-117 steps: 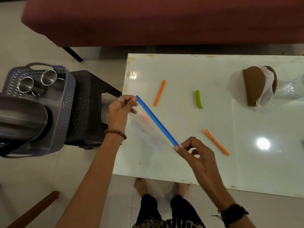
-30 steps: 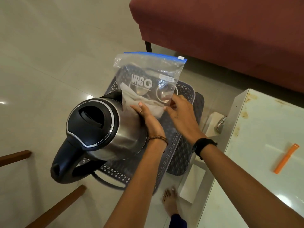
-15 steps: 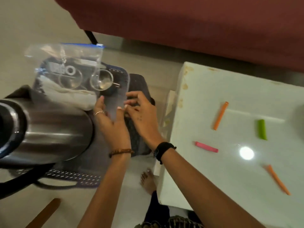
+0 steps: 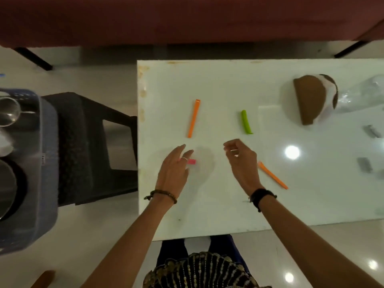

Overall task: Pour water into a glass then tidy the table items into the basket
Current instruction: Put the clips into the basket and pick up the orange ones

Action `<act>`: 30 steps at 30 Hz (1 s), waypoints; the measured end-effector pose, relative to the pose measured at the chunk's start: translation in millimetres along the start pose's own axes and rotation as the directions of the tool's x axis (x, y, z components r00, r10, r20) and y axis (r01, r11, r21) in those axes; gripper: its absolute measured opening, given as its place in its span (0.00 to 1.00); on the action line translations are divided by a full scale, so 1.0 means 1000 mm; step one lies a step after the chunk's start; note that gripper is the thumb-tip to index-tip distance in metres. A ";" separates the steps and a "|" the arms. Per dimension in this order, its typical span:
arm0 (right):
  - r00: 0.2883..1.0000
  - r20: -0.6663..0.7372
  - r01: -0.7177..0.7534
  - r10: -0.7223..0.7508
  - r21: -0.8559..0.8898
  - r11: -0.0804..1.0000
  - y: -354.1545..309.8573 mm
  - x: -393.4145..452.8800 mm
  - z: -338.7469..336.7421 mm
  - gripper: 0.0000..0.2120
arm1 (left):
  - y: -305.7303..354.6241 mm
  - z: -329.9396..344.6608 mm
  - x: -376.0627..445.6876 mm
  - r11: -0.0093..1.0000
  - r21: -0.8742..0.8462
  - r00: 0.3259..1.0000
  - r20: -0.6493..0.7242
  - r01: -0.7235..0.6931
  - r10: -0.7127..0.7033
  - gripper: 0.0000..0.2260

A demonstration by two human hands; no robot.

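White bench (image 4: 218, 204) holds four clips to tidy; basket (image 4: 46, 163) sits left. Left hand (image 4: 173, 169) reaches the pink clip (image 4: 191, 161), grip apart; right hand (image 4: 241, 161) loosely curled, empty.

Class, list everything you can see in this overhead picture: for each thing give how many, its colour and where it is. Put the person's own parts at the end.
table: 1, white, centre and right
orange clips: 2, one far-left on the table, the other by the right hand
green clip: 1, mid-table
pink clip: 1, partly under the left hand
brown holder with white tissue: 1, far right of the table
clear plastic item: 1, right edge, blurred
basket: 1, grey-blue, left, on a dark stool
steel cup: 1, in the basket
sofa: 1, dark red, top
left hand: 1, fingers straight, over the pink clip
right hand: 1, fingers loosely curled, holding nothing
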State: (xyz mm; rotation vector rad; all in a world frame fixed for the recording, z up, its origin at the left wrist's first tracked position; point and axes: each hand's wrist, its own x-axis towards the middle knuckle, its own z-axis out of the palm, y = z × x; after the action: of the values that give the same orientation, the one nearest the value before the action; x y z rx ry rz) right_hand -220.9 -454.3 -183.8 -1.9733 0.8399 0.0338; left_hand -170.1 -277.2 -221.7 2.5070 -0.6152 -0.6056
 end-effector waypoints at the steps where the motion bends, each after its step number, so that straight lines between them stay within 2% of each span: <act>1: 0.999 -0.042 -0.016 0.015 -0.019 1.000 0.009 0.010 -0.012 0.07 | -0.003 0.005 0.003 0.998 0.058 1.000 0.011 -0.015 0.014 0.22; 3: 0.993 -0.112 -0.052 0.047 -0.040 0.998 0.021 0.032 -0.026 0.06 | 0.001 0.008 0.006 0.991 0.129 0.999 0.042 0.019 -0.025 0.21; 5: 0.987 -0.147 -0.079 0.069 -0.062 0.995 0.029 0.051 -0.036 0.08 | 0.000 0.013 0.011 0.982 0.183 0.999 0.007 0.038 -0.040 0.18; 8: 0.978 -0.147 -0.166 0.149 -0.116 0.979 0.039 0.073 -0.037 0.14 | 0.005 0.015 0.014 0.962 0.271 0.998 -0.049 0.039 -0.027 0.13; 10: 0.978 -0.119 -0.189 0.169 -0.182 0.965 0.043 0.082 -0.036 0.13 | 0.008 0.017 0.015 0.959 0.276 0.996 -0.077 0.060 -0.040 0.10; 12: 0.979 -0.099 -0.193 0.176 -0.197 0.961 0.045 0.084 -0.035 0.11 | 0.015 0.017 0.014 0.977 0.129 0.981 -0.109 0.171 -0.158 0.09; 14: 0.979 -0.086 -0.195 0.184 -0.141 0.971 0.044 0.080 -0.035 0.09 | 0.029 0.017 0.012 0.927 -0.194 0.926 -0.142 0.322 -0.351 0.10; 16: 0.982 -0.083 -0.175 0.169 -0.072 0.982 0.036 0.070 -0.036 0.09 | 0.043 0.013 0.011 0.775 -0.504 0.840 -0.159 0.382 -0.518 0.07; 19: 0.987 -0.075 -0.137 0.141 0.060 0.989 0.011 0.047 -0.032 0.07 | 0.055 -0.002 0.005 0.497 -0.787 0.721 -0.099 0.365 -0.686 0.09; 22: 0.993 -0.019 -0.112 0.117 0.177 0.978 -0.028 0.014 -0.011 0.07 | 0.057 -0.030 -0.005 0.151 -0.954 0.637 0.052 0.260 -0.769 0.13; 24: 0.996 0.049 -0.087 0.078 0.228 0.970 -0.057 -0.011 0.011 0.06 | 0.052 -0.053 -0.015 0.034 -0.982 0.606 0.086 0.185 -0.791 0.14; 26: 0.989 0.145 -0.051 0.012 0.270 0.962 -0.090 -0.036 0.042 0.05 | 0.034 -0.081 -0.030 0.053 -0.994 0.578 0.012 0.096 -0.816 0.15; 28: 0.969 0.237 -0.003 -0.066 0.279 0.960 -0.121 -0.058 0.079 0.03 | 0.006 -0.112 -0.048 0.177 -0.983 0.539 -0.123 0.051 -0.833 0.18; 30: 0.940 0.309 0.061 -0.144 0.263 0.963 -0.152 -0.076 0.121 0.02 | -0.031 -0.146 -0.070 0.342 -0.938 0.477 -0.281 0.045 -0.833 0.20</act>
State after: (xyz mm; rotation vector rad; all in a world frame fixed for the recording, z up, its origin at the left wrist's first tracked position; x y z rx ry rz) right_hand -154.6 -271.6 -106.8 -1.7088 0.4968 0.1802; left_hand -141.4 -166.5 -103.5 1.5848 0.7511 0.0746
